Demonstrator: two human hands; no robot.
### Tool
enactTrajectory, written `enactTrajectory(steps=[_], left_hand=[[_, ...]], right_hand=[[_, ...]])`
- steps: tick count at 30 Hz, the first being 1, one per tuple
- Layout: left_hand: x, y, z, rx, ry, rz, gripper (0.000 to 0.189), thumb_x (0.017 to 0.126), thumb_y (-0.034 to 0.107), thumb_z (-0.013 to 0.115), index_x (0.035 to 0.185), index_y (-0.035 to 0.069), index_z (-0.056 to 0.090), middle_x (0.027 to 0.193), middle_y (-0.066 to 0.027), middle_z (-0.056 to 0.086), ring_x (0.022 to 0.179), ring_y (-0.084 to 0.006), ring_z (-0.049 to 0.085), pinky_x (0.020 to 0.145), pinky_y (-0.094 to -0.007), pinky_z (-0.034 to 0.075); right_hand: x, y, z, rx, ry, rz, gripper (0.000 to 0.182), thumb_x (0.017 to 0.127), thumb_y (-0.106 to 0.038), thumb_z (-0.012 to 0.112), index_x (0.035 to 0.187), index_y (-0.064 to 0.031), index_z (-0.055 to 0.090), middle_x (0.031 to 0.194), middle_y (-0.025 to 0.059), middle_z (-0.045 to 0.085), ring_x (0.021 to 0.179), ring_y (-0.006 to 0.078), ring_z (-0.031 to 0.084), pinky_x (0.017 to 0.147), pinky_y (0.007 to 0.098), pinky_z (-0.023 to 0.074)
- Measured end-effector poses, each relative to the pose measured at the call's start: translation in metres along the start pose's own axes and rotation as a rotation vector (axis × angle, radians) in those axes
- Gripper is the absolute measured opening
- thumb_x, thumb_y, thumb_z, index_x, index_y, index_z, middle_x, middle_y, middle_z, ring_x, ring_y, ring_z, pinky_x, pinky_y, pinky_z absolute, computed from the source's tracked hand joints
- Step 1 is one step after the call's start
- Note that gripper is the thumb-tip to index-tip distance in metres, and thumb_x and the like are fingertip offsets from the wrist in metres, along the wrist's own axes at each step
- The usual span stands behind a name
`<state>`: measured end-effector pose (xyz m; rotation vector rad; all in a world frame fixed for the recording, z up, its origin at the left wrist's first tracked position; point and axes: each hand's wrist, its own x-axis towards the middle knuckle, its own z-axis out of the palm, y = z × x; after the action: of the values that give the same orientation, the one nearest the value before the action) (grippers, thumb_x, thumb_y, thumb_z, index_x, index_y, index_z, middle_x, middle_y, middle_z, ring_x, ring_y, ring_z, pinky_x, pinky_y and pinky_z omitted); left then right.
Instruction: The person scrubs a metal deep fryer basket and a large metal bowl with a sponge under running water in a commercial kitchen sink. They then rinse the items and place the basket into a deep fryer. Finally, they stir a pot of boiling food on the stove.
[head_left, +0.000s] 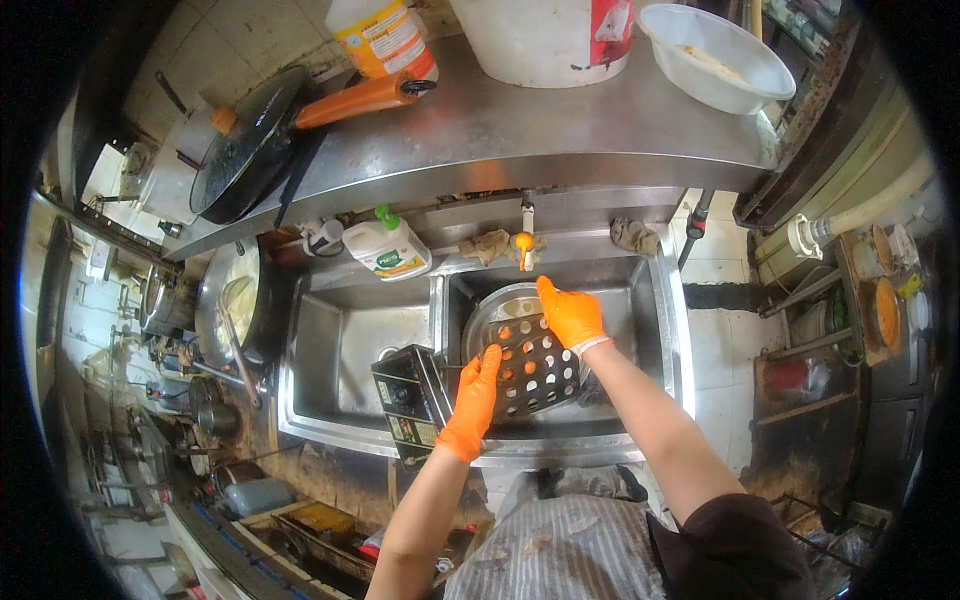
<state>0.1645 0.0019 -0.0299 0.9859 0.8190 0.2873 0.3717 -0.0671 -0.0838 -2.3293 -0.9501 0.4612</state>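
Both my hands wear orange gloves and hold a dark metal plate (538, 375) pierced with rows of round holes. My left hand (478, 401) has its left edge. At its upper right corner is my right hand (571, 315), thumb pointing away from me. The plate is tilted over a round metal basin (474, 330) in the right sink bowl (630, 360). Beneath the plate, much of the basin is hidden. Left of my left hand, a black appliance housing (409, 397) with a knob and labels leans across the sink divider and front rim.
An orange-handled faucet (526, 244) stands behind the basin, with brown rags (634, 236) nearby. A detergent jug (388, 247) sits behind the left sink bowl (360, 352). A wok with a ladle (234, 300) is farther left. The steel shelf (525, 124) above carries a lidded pan (251, 146) and a white bowl (716, 60).
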Motion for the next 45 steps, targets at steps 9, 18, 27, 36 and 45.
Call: enactTrajectory(steps=[9, 18, 27, 36, 45], left_hand=[[0.048, -0.027, -0.015, -0.294, 0.064, 0.106, 0.051, 0.101, 0.047, 0.053, 0.136, 0.010, 0.055, 0.128, -0.0050, 0.064, 0.114, -0.0229, 0.061, 0.099, -0.0383, 0.049], [0.027, -0.034, -0.018, -0.393, 0.296, -0.124, 0.048, 0.100, 0.052, 0.053, 0.130, 0.015, 0.060, 0.126, -0.0054, 0.065, 0.112, -0.0253, 0.063, 0.093, -0.0431, 0.054], [0.021, -0.026, -0.037, -0.605, 0.027, 0.041, 0.051, 0.103, 0.050, 0.045, 0.136, 0.013, 0.055, 0.135, -0.0080, 0.060, 0.121, -0.0273, 0.059, 0.102, -0.0442, 0.048], [0.010, -0.033, -0.029, -0.584, 0.080, 0.064, 0.052, 0.103, 0.052, 0.044, 0.140, 0.015, 0.051, 0.139, -0.0069, 0.056, 0.124, -0.0282, 0.055, 0.102, -0.0477, 0.047], [-0.007, -0.009, -0.020, -0.698, 0.086, 0.006, 0.050, 0.102, 0.054, 0.044, 0.137, 0.019, 0.053, 0.139, -0.0055, 0.055, 0.125, -0.0300, 0.054, 0.102, -0.0500, 0.047]], right_hand=[[-0.070, -0.095, 0.018, -0.154, 0.338, -0.478, 0.052, 0.100, -0.021, 0.044, 0.148, -0.0018, 0.041, 0.156, 0.0165, 0.038, 0.144, 0.0316, 0.034, 0.120, 0.0438, 0.0242], [-0.058, -0.069, -0.007, 0.364, 0.244, -0.156, 0.050, 0.096, -0.025, 0.057, 0.140, -0.0011, 0.050, 0.148, 0.0173, 0.046, 0.138, 0.0346, 0.041, 0.114, 0.0423, 0.0338], [-0.090, -0.062, 0.015, -0.016, 0.346, -0.379, 0.061, 0.094, -0.042, 0.056, 0.141, -0.0048, 0.051, 0.148, 0.0141, 0.048, 0.139, 0.0288, 0.042, 0.110, 0.0429, 0.0355], [-0.054, -0.016, 0.028, 0.504, 0.193, 0.107, 0.043, 0.094, -0.045, 0.058, 0.109, -0.0067, 0.068, 0.092, 0.0156, 0.071, 0.085, 0.0293, 0.067, 0.078, 0.0384, 0.0508], [-0.051, -0.041, -0.013, 0.946, -0.109, 0.152, 0.045, 0.096, -0.046, 0.061, 0.105, -0.0027, 0.069, 0.090, 0.0051, 0.067, 0.076, 0.0147, 0.061, 0.067, 0.0296, 0.0483]])
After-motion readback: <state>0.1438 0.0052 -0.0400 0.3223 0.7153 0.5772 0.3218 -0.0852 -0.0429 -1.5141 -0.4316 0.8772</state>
